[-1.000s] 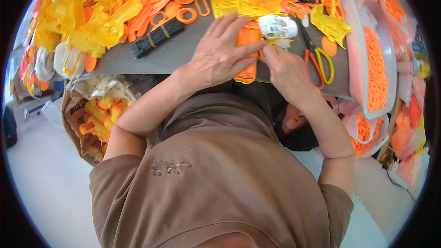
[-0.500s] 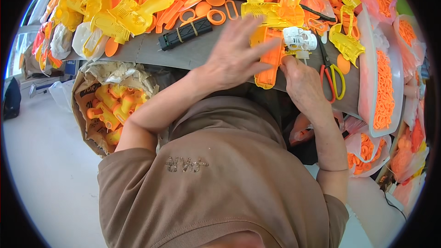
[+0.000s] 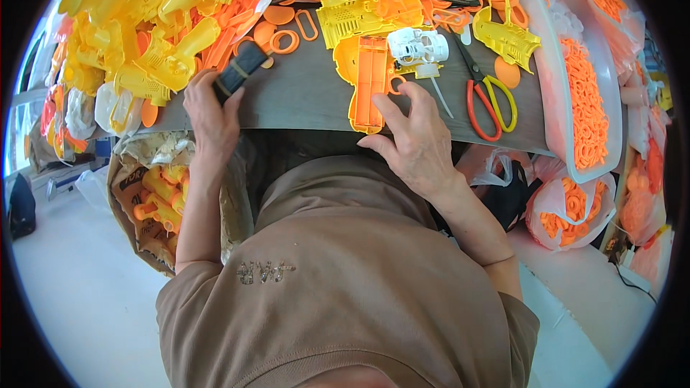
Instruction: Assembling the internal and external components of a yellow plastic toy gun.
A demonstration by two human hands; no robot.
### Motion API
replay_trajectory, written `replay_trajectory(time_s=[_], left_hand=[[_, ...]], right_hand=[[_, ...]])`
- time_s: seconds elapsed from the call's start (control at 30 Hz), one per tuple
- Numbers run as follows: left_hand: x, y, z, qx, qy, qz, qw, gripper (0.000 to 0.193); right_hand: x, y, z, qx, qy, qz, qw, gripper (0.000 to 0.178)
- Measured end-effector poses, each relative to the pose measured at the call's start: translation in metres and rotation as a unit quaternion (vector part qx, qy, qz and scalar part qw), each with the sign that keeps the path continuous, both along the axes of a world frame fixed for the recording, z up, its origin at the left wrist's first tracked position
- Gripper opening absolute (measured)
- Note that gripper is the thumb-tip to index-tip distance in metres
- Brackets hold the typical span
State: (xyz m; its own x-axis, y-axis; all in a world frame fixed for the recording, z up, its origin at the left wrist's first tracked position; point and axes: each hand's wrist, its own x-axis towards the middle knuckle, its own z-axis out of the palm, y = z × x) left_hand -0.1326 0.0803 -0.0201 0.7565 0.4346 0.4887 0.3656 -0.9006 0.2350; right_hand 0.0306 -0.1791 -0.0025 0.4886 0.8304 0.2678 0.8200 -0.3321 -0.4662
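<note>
At the left of the table my left hand (image 3: 210, 115) is closed round a black bar-shaped tool (image 3: 241, 68) with a tan band on it. My right hand (image 3: 417, 140) is open, thumb and fingers apart, beside the lower end of a yellow toy gun shell half (image 3: 347, 61). An orange insert (image 3: 370, 75) lies in that shell. Against its right side sits a white plastic mechanism (image 3: 417, 47), with a thin white tube (image 3: 441, 97) pointing down from it. An orange ring (image 3: 397, 85) shows just above my right fingertips.
Scissors (image 3: 491, 104) with red and yellow handles lie right of the shell. Yellow shells (image 3: 118, 36) and orange parts are heaped along the back. A clear bin (image 3: 550, 93) of orange rings stands at right. A paper sack (image 3: 129, 197) of yellow-orange toys stands below left.
My left hand has moved left from the shell and taken hold of the black bar-shaped tool, lifting one end. My right hand has let go near the white mechanism and drawn back, fingers spread.
</note>
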Motion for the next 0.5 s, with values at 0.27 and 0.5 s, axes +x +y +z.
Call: replay_trajectory(time_s=[0.27,0.5], left_hand=[[0.05,-0.028,0.047,-0.643,-0.286,-0.172,0.689,0.035],[0.132,-0.048,0.044,-0.712,-0.224,-0.226,0.626,0.027]], right_hand=[[-0.003,0.008,-0.003,-0.051,-0.023,0.017,0.998,0.058],[0.001,0.007,-0.012,-0.015,-0.05,0.051,0.997,0.051]])
